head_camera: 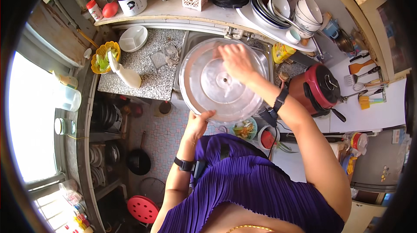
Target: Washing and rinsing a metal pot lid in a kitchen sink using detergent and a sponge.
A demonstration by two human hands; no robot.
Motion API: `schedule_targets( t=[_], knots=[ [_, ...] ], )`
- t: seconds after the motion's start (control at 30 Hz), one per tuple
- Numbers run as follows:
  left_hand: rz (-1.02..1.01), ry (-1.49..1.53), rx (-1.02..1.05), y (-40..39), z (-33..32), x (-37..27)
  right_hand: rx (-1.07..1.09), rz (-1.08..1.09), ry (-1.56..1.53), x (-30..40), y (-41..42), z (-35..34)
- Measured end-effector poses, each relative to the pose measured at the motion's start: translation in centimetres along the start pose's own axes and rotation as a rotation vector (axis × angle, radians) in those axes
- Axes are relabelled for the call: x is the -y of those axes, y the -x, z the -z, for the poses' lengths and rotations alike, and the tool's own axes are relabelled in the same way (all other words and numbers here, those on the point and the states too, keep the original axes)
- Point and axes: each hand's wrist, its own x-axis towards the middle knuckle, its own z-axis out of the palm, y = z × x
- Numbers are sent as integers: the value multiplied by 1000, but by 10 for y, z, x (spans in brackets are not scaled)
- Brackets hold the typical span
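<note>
A large round clear plastic lid (208, 86) with a small hole at its centre is held over the sink (268, 60) and hides most of it. My left hand (197, 124) grips the lid's near left rim, with the thumb on top. On the upper face of the lid, towards its far side, lies my right hand (237, 62) with bent fingers. Whether anything is under those fingers is hidden. Behind the lid, a metal tap (230, 32) shows at the wall. A grey cloth (171, 54) lies left of the sink on the speckled counter (156, 80).
Left on the counter stand a white spray bottle (127, 75), a yellow basket (113, 47) of greens and a divided white dish (133, 38). A red electric pressure cooker (312, 89) is at right. Bowls (308, 11) stack on the shelf. A frying pan (139, 161) is low at left.
</note>
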Motion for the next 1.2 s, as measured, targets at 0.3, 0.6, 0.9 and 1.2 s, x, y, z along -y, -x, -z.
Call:
schedule_targets(
  t=[0.3, 0.6, 0.9, 1.2],
  knots=[
    [24, -9, 27, 5, 11, 4, -217, -138, -353, -53, 50, 17],
    [16, -157, 62, 5, 13, 1, 119, -521, -1038, -103, 48, -35],
    [-6, -239, 27, 11, 13, 2, -66, -444, -1010, -75, 37, -10],
    [48, -187, 60, 17, 20, -3, 77, -434, -1067, -72, 43, 7]
  ],
)
